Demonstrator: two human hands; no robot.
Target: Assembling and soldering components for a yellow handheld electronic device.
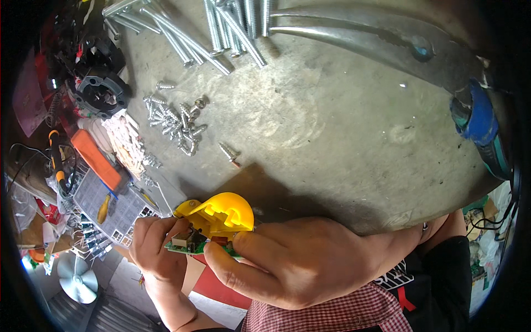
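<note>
Near the bench's front edge, a yellow plastic housing (239, 209) with a rounded back faces me with its hollow inside. Just below it is a green circuit board (191, 247) bearing several small components. My left hand (157, 249) is closed on the left end of the board, its fingertips also close to the housing. My right hand (301, 260) pinches the board's right end between thumb and finger, touching the housing's lower right edge. The fingers cover part of the board, and I cannot tell whether it is fastened to the housing.
A pile of short screws (180, 122) lies left of centre, with a single screw (227, 150) nearby. Long bolts (238, 27) lie at the back. Large pliers (409, 47) with blue handles rest at the back right. An orange block (97, 160) and a sorting tray (121, 207) are at left.
</note>
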